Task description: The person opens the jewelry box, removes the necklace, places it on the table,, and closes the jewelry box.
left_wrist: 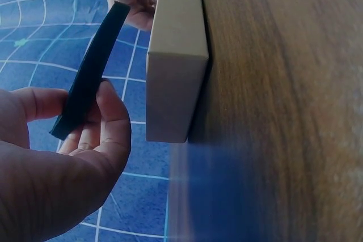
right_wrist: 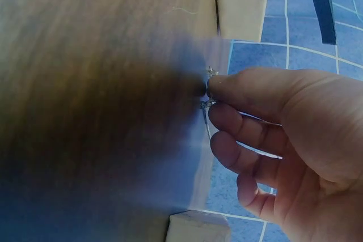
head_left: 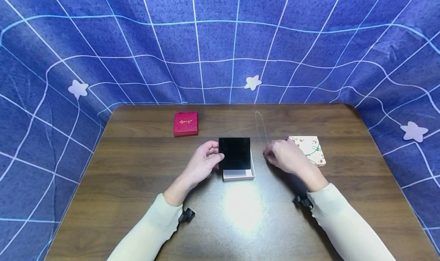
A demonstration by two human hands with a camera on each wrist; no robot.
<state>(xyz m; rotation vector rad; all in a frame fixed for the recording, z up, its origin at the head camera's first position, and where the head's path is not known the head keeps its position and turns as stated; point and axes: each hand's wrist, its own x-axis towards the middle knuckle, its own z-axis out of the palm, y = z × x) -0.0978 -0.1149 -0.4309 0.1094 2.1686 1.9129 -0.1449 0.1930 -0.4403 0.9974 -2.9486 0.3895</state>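
My left hand (head_left: 203,163) pinches a thin black square pad (head_left: 235,153) by its left edge, thumb on top and fingers below. That pad overlaps an open pale box (head_left: 238,179) in the head view; from the left wrist it is raised and tilted beside the box's side wall (left_wrist: 176,94). To the right, my right hand (head_left: 287,156) is down at the tabletop, its thumb and index finger pinching the pendant end (right_wrist: 206,105) of a fine necklace. The necklace's chain (head_left: 264,127) runs in a narrow loop away from me across the wood.
A patterned white box lid (head_left: 311,146) lies just right of my right hand, partly behind it. At the back left sits a small red box (head_left: 186,123) with gold lettering. The brown wooden table (head_left: 137,154) meets a blue cloth (head_left: 220,43) at its far edge.
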